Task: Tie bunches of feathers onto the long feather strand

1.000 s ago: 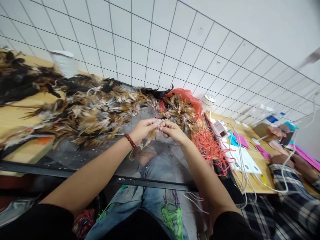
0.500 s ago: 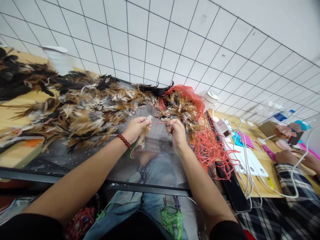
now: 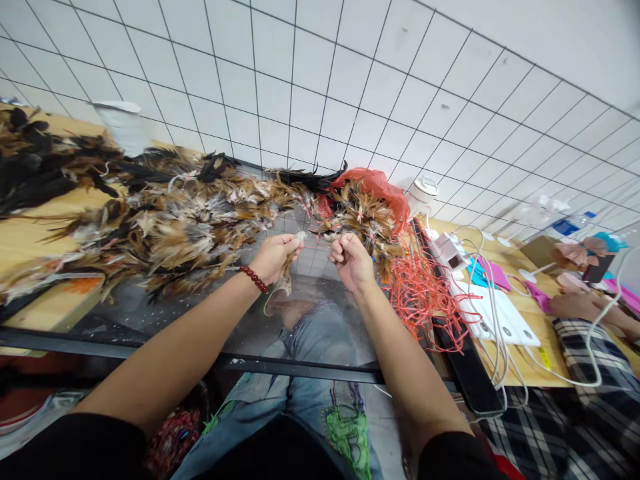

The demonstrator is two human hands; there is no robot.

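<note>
Over the transparent tabletop [image 3: 240,333], my left hand [image 3: 276,257] is closed on a small bunch of feathers [image 3: 287,268]. Pale quill ends stick out above the thumb, and brownish tips hang below the fingers. Opposite it, my right hand [image 3: 351,260] is curled shut on a thin pink string [image 3: 316,244], which runs across the gap towards the bunch. The fingers hide the string's gripped end. Just behind the right hand lies a pile of brown feathers [image 3: 367,217] on a red plastic bag [image 3: 387,190].
Tied feather bundles [image 3: 185,227] cover the left side. A tangle of pink strings [image 3: 420,300] lies by my right forearm, beside a black phone [image 3: 475,380], white power strip [image 3: 493,317] and cables. Another person's hand [image 3: 583,308] is at far right. A wire grid [image 3: 310,80] stands behind.
My right hand has turned slightly, its fingers curling further round the string. My left hand stays nearly in place with the feathers. The camera view has shifted a little.
</note>
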